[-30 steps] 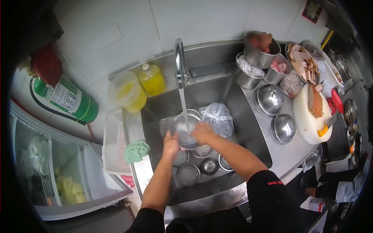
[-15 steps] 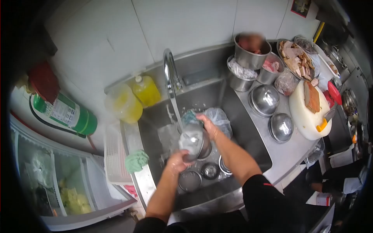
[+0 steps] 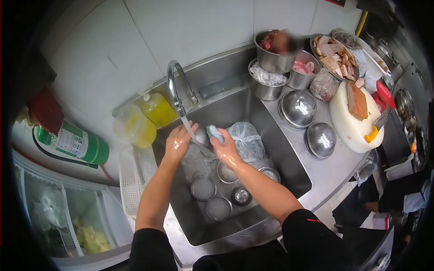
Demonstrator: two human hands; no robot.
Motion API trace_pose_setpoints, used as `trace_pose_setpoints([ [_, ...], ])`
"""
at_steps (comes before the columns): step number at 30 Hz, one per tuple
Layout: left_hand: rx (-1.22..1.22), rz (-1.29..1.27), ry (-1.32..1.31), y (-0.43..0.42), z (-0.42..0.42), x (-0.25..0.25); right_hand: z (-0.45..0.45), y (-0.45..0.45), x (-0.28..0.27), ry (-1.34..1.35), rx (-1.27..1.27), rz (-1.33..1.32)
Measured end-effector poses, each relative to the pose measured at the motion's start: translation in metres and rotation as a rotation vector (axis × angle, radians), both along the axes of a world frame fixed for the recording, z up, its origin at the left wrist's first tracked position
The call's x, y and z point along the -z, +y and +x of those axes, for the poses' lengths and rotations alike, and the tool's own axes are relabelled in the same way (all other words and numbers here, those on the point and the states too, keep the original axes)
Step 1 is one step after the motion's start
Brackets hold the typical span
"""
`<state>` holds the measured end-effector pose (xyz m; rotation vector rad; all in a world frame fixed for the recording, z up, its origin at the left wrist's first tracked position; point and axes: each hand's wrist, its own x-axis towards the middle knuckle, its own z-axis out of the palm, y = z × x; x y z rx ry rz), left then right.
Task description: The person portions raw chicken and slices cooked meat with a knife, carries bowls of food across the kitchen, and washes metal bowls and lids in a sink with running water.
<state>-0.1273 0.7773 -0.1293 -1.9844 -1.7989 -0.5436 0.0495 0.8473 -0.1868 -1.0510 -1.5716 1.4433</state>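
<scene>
My left hand (image 3: 179,141) is at the far left of the sink, under the tap (image 3: 175,92), its fingers curled at the side of a metal bowl (image 3: 203,136). Water from the tap runs down between my hands. In my right hand (image 3: 226,149) is a green-and-white scrubber (image 3: 214,132), close against the same bowl. Part of the bowl is hidden by the hands and the stream. Below them, several round metal containers, among them a cup (image 3: 203,188), lie in the sink (image 3: 253,221). A knotted clear plastic bag (image 3: 247,141) sits beside my right hand.
Two shiny domed bowls (image 3: 298,108) rest upside down on the right counter, near stacked pots (image 3: 273,63) of meat. A white cutting board (image 3: 352,124) holds a meat slab and a knife. Yellow liquid bottles (image 3: 158,109) stand behind the sink's left edge.
Both hands have shifted up and left in the view, toward the tap. My right hand now holds the scrubber at the bowl, and more containers show in the sink. The camera view has also shifted.
</scene>
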Motion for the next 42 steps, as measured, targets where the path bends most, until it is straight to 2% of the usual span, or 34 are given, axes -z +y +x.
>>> trace_pose_setpoints([
  [2, 0.019, 0.013, 0.035, -0.018, 0.01, -0.012, 0.028, 0.001, 0.004, -0.008, -0.01, -0.062],
  [3, 0.035, 0.03, 0.021, -0.031, 0.016, -0.018, 0.041, 0.012, 0.034, 0.081, -0.029, -0.113],
  [4, 0.05, 0.048, 0.006, -0.041, 0.02, -0.018, 0.064, 0.015, 0.032, -0.007, 0.004, -0.121],
  [5, 0.016, 0.093, -0.081, -0.05, 0.021, -0.012, 0.088, 0.018, 0.03, -0.097, 0.034, -0.132],
  [7, -0.071, 0.171, -0.255, -0.075, 0.02, 0.012, 0.128, 0.033, 0.08, -0.091, 0.032, -0.275],
  [10, -0.329, 0.096, -0.717, -0.09, 0.018, 0.058, 0.178, 0.03, 0.058, -0.142, 0.032, -0.31],
  [11, -0.536, -0.065, -0.861, -0.081, 0.023, 0.066, 0.192, 0.03, 0.058, -0.153, 0.036, -0.307],
  [12, -0.58, -0.13, -1.392, -0.069, 0.026, 0.074, 0.202, 0.029, 0.059, -0.165, 0.042, -0.306],
  [14, -0.683, -0.357, -1.767, -0.043, 0.024, 0.095, 0.216, 0.027, 0.062, -0.201, 0.017, -0.295],
  [17, -0.642, -0.897, -1.88, 0.007, 0.014, 0.084, 0.232, 0.026, 0.066, -0.261, 0.001, -0.239],
  [18, -0.681, -0.851, -1.62, 0.017, 0.02, 0.064, 0.235, 0.026, 0.07, -0.278, -0.004, -0.217],
  [19, -0.515, -0.86, -1.378, 0.031, 0.011, 0.06, 0.237, 0.025, 0.072, -0.278, -0.003, -0.196],
  [20, -0.519, -1.075, -0.679, 0.054, 0.007, 0.038, 0.239, 0.025, 0.076, -0.293, -0.018, -0.186],
  [21, -0.507, -0.704, -0.409, 0.051, 0.023, 0.011, 0.24, 0.026, 0.079, -0.302, -0.031, -0.178],
  [29, -0.507, -0.806, 0.039, 0.062, 0.09, -0.091, 0.239, 0.018, 0.051, -0.512, -0.106, -0.03],
  [31, -0.355, -0.654, 0.103, 0.069, 0.121, -0.101, 0.24, 0.016, 0.044, -0.516, -0.124, -0.012],
  [33, -0.094, -0.3, 0.042, 0.086, 0.164, -0.111, 0.241, 0.017, 0.039, -0.512, -0.151, -0.005],
  [34, -0.039, -0.214, 0.024, 0.101, 0.192, -0.118, 0.241, 0.017, 0.038, -0.504, -0.159, -0.007],
  [35, 0.064, -0.1, 0.047, 0.119, 0.212, -0.114, 0.241, 0.016, 0.037, -0.497, -0.17, -0.008],
  [38, 0.255, -0.014, -0.053, 0.174, 0.271, -0.078, 0.241, 0.017, 0.036, -0.53, -0.147, 0.021],
  [40, 0.296, -0.076, 0.073, 0.196, 0.287, -0.043, 0.241, 0.019, 0.041, -0.512, -0.122, 0.044],
  [42, 0.299, -0.112, 0.034, 0.196, 0.28, -0.014, 0.243, 0.02, 0.046, -0.5, -0.095, 0.039],
])
